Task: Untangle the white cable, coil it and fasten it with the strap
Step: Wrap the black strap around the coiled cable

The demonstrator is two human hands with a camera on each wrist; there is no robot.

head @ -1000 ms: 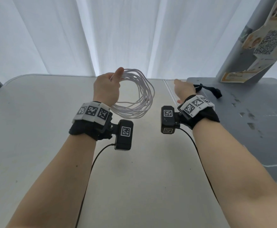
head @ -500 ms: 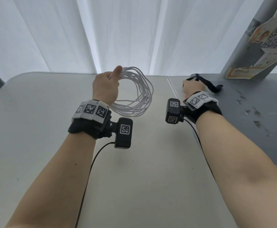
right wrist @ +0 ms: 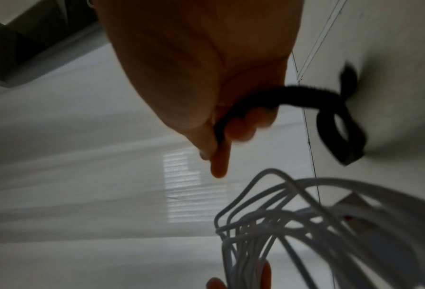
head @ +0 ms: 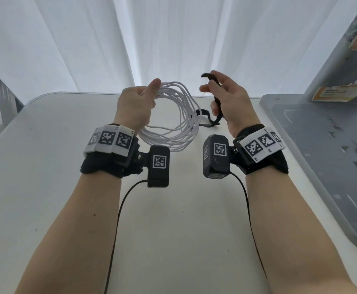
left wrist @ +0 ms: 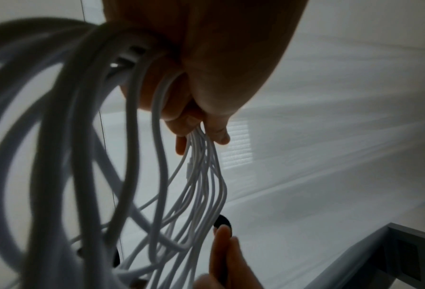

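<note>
White cable [head: 173, 115], coiled in loose loops, hangs pinched in my left hand [head: 134, 107] above the pale table [head: 46, 166]. Just beside it, my right hand [head: 228, 98] grips the dangling black strap [head: 215, 96].

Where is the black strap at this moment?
In the head view the black strap is right of centre, held up in the right hand above the table, beside the coiled white cable that the left hand grips.
</note>
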